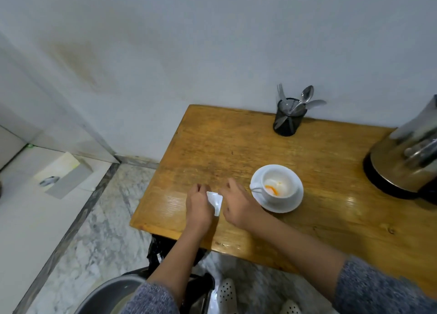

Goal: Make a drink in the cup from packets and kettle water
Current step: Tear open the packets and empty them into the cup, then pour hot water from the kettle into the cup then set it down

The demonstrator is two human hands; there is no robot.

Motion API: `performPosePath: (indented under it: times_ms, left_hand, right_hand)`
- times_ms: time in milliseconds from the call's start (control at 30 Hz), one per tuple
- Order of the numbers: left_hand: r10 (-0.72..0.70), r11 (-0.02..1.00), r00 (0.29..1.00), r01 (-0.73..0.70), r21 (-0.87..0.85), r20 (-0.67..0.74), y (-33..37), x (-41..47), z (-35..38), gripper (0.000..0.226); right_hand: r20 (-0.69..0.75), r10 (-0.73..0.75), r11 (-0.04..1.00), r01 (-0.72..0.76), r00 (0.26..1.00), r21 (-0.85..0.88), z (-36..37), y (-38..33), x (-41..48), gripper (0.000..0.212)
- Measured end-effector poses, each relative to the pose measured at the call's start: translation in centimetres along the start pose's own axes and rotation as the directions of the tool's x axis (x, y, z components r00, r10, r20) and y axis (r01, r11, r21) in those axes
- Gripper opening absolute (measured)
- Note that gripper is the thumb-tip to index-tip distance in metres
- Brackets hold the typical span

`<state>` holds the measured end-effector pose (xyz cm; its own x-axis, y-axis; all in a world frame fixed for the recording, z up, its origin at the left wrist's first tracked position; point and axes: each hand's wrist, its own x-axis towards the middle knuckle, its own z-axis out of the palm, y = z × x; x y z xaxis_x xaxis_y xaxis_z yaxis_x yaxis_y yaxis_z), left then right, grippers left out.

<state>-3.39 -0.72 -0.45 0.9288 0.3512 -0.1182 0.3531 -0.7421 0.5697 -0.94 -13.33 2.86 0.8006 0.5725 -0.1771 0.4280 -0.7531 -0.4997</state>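
While both hands meet over the near left part of the wooden table (319, 221), they share one small white packet (215, 201). The left hand (199, 206) is curled nearly closed, its fingertips pinching the packet's left edge; the right hand (238, 203) is also curled, fingers bent down onto the packet's right side, though how firmly it pinches I cannot tell, since its own knuckles hide the contact. The packet sits between them, just above or on the tabletop, and which of the two is not clear.

It looks like thin, light, limp foil or paper that will crumple and slip between fingers, so the sound hold is a tight pinch on each side of the top edge, where a tear would start. Its long axis appears to run from the far left to the near right, with a narrowing corner pointing toward the person.

Just right of the right hand stands the white cup (275, 183) on its saucer (293, 206), upright, handle turned left toward the hands, with white powder and an orange smear inside. It is ceramic, so rigid and breakable. Farther right, the metal kettle (406, 157) sits on its dark base at the table's edge of view. At the back, near the wall, a black mesh holder (287, 122) carries spoons.
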Motion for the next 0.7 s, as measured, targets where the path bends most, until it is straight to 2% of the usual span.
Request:
performPosePath:
  times_ms: [67,133,233,367,500,600,700]
  left_hand:
    - [0.121,0.991,0.992,-0.119,-0.057,0.026,1.9,-0.1,0.5,0.028]
    - [0.229,0.966,0.972,-0.222,-0.133,0.043,4.3,-0.3,1.5,0.03]
    - [0.23,0.94,0.972,-0.211,-0.267,0.041,7.0,-0.7,3.3,0.029]
    - [0.178,0.922,0.984,-0.161,-0.352,0.018,9.1,-1.1,5.4,0.025]
    - [0.104,0.891,0.994,-0.102,-0.442,-0.021,10.0,-1.4,6.9,0.026]
    - [0.051,0.861,0.999,-0.053,-0.506,-0.018,10.4,-1.6,7.5,0.027]
    - [0.026,0.848,0.999,-0.033,-0.529,-0.02,11.1,-2.1,7.6,0.028]
  right_hand:
    - [-0.071,-0.005,0.999,0.009,0.997,0.043,-3.7,0.8,-0.9,0.035]
    - [-0.21,0.039,0.995,-0.019,0.977,0.094,-8.0,2.9,-2.1,0.043]
    - [-0.434,0.166,0.976,-0.084,0.885,0.202,-14.7,6.9,-4.6,0.045]
    - [-0.687,0.379,0.921,-0.184,0.62,0.343,-22.5,13.0,-9.7,0.048]
    - [-0.77,0.539,0.839,-0.3,0.342,0.455,-26.7,19.1,-15.6,0.042]
    - [-0.749,0.64,0.751,-0.345,0.171,0.563,-26.6,23.0,-18.7,0.032]
    - [-0.616,0.783,0.613,-0.272,0.083,0.742,-24.4,24.7,-20.2,0.031]
